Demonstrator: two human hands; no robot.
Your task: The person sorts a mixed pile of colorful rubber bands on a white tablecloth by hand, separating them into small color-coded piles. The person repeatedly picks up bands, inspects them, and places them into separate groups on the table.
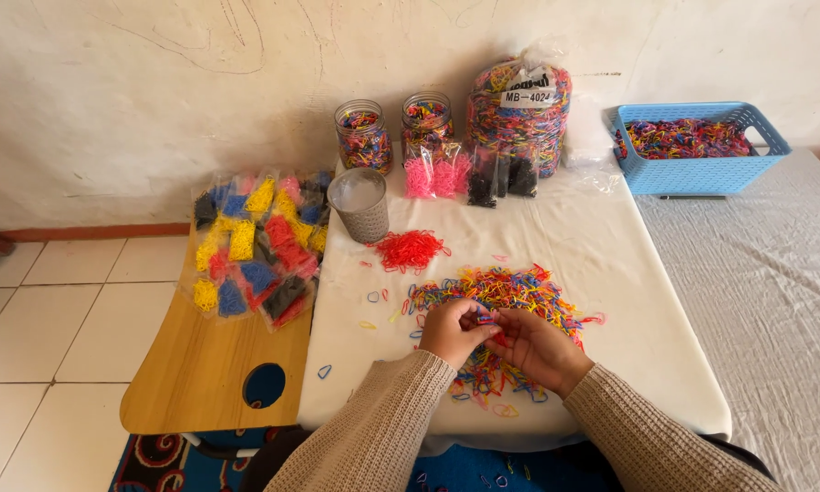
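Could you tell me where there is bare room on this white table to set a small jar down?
The white table is bare on its right, between the mixed band pile and the blue basket. A smaller patch lies left, below the mesh cup. The back edge, with jars and bags, is crowded.

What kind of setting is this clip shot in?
Probably a home workspace for sorting small rubber bands: a low cloth-covered table against a scuffed wall, a mixed band pile, filled jars and a blue basket.

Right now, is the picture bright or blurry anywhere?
Head view: soft, even daylight, sharp on the left hand, right hand and mixed pile of bands; faint glare on the plastic bag; the table's edges splay from the wide lens.
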